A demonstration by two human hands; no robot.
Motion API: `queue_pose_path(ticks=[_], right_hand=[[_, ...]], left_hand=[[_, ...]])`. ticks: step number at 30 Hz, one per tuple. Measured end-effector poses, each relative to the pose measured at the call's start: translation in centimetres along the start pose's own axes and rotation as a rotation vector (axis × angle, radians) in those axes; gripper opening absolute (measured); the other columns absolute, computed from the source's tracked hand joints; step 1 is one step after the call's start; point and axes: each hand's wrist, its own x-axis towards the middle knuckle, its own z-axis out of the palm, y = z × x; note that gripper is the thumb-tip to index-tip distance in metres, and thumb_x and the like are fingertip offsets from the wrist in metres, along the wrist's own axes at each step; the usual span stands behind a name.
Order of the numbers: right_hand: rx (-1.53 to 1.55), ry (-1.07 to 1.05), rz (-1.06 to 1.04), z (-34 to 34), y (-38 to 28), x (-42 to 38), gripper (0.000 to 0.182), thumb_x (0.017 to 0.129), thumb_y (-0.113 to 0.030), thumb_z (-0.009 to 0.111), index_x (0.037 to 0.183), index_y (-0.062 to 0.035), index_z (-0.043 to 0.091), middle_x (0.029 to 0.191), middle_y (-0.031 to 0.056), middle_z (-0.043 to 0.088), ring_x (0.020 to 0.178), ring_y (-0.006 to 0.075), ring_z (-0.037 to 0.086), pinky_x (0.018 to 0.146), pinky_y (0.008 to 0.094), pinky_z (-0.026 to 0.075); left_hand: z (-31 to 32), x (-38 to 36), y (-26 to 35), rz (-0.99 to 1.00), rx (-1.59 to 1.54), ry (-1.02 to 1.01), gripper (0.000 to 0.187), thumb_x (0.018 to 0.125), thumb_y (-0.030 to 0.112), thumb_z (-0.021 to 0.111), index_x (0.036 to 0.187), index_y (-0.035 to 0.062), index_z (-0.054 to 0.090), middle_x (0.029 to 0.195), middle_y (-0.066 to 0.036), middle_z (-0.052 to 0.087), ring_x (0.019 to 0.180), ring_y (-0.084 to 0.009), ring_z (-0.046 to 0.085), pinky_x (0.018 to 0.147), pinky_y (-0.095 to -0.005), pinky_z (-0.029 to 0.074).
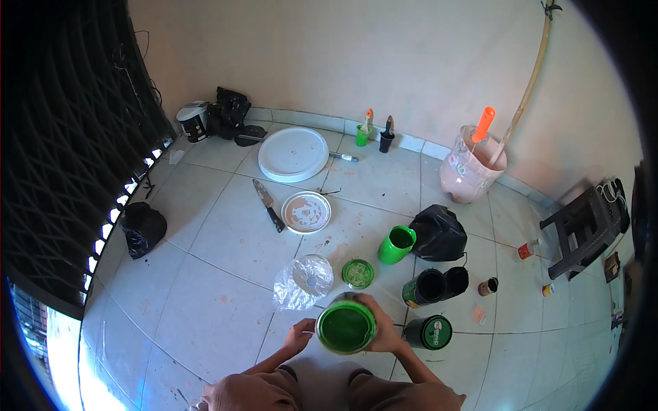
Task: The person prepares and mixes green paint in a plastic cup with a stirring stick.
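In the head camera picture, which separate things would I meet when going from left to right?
Leftmost black plastic bag, silver-bladed knife with black handle, round open tub of green paint, bright green open-topped container, pale pink plastic bucket, dark plastic stool.

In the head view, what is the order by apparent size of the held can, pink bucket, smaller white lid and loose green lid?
Largest to smallest:
1. Pink bucket and held can: similar; the can's nearness makes ranking unsure.
2. Smaller white lid
3. Loose green lid
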Motion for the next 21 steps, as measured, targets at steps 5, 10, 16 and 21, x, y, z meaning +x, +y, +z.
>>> queue_pose_path(ticks=[5,10,16,21], right_hand=[[-0.072,-0.244,-0.065,-2.7,-0.7,-0.1,0.105,0.055,-0.021,0.091,0.142,-0.0054,0.034,0.142,0.0171,0.041,0.131,0.0305,0.043,0.110,0.0392,0.033],[0.013,-0.123,0.033,-1.1,-0.3,0.1,0.106,0.054,-0.025,0.090,0.142,-0.0033,0.035,0.144,0.0155,0.041,0.132,0.0305,0.042,0.110,0.0400,0.034],[0.074,-0.104,0.043,-1.6,0.3,0.3,0.110,0.054,-0.023,0.091,0.144,-0.0049,0.032,0.145,0.0149,0.040,0.134,0.0279,0.040,0.111,0.0398,0.031],[0.050,-0.168,0.049,-2.1,0.6,0.1,0.111,0.052,-0.022,0.091,0.145,-0.0063,0.031,0.145,0.0142,0.040,0.134,0.0272,0.040,0.112,0.0400,0.031]], left_hand=[[-1.6,-0.4,-0.6,0.013,-0.092,-0.091,0.054,0.072,-0.013,0.041,0.122,0.0025,0.056,0.105,-0.011,0.066,0.100,-0.0206,0.064,0.090,-0.0342,0.051],[-1.4,-0.9,0.6,-0.022,-0.047,-0.124,0.056,0.071,-0.013,0.039,0.123,0.0023,0.055,0.106,-0.012,0.065,0.101,-0.0210,0.063,0.090,-0.0337,0.050],[-1.3,-0.1,0.0,0.009,-0.067,-0.104,0.057,0.072,-0.013,0.039,0.124,0.0029,0.054,0.108,-0.011,0.065,0.103,-0.0210,0.062,0.089,-0.0327,0.050],[-1.9,-0.4,0.1,-0.021,-0.058,-0.103,0.058,0.071,-0.013,0.038,0.124,0.0041,0.056,0.109,-0.011,0.065,0.104,-0.0202,0.062,0.088,-0.0316,0.050]])
